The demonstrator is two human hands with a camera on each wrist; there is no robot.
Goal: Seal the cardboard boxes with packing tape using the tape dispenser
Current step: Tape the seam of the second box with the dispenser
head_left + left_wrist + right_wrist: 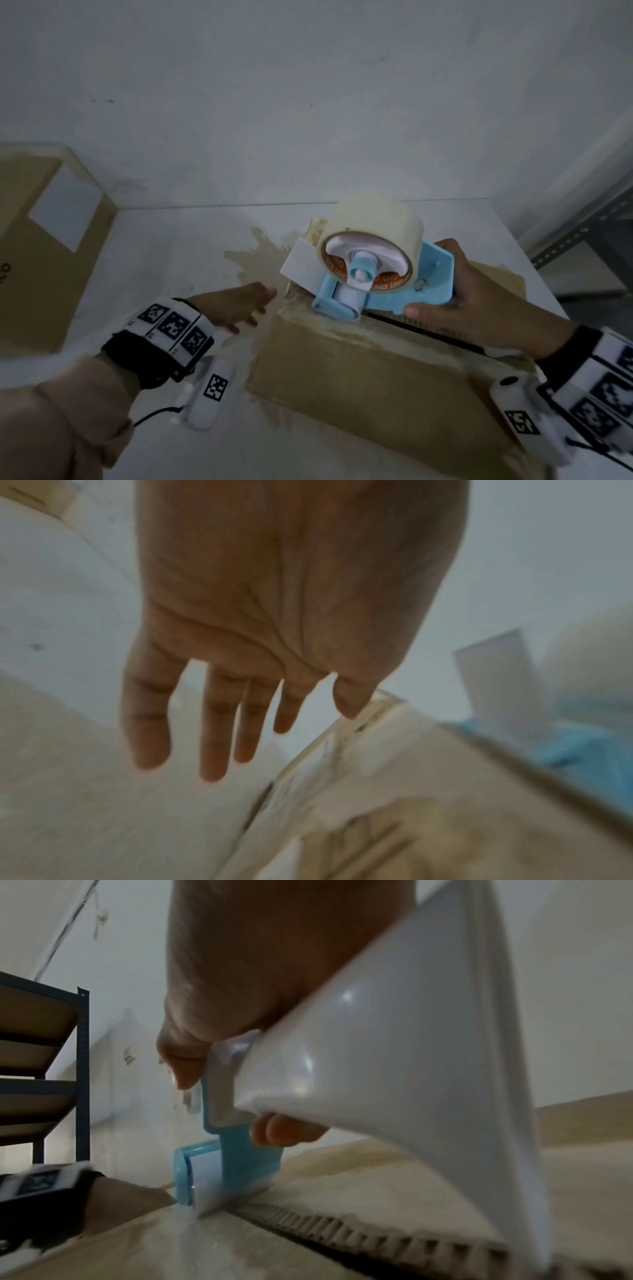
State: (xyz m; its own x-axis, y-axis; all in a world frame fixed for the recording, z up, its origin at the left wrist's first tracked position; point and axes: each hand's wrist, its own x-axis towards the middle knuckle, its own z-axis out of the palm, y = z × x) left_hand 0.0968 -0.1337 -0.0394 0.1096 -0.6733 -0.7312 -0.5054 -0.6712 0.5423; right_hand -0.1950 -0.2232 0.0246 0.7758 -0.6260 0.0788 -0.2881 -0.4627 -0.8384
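A brown cardboard box (pixel 359 373) lies on the white table, its top flaps meeting at a dark seam (pixel 421 330). My right hand (pixel 452 294) grips the handle of a light blue tape dispenser (pixel 387 291) loaded with a roll of clear tape (pixel 373 233). The dispenser's roller (pixel 202 1185) rests on the box top at the far left end of the seam. My left hand (pixel 239 305) hovers just left of the box with straight, spread fingers (pixel 212 737), holding nothing and apart from the box edge (pixel 329 737).
A second cardboard box (pixel 44 246) with a white label stands at the far left. A brown stain (pixel 257 263) marks the table (pixel 178 260) beyond the box. A metal shelf rack (pixel 44 1069) stands to the right of the table, by the white wall.
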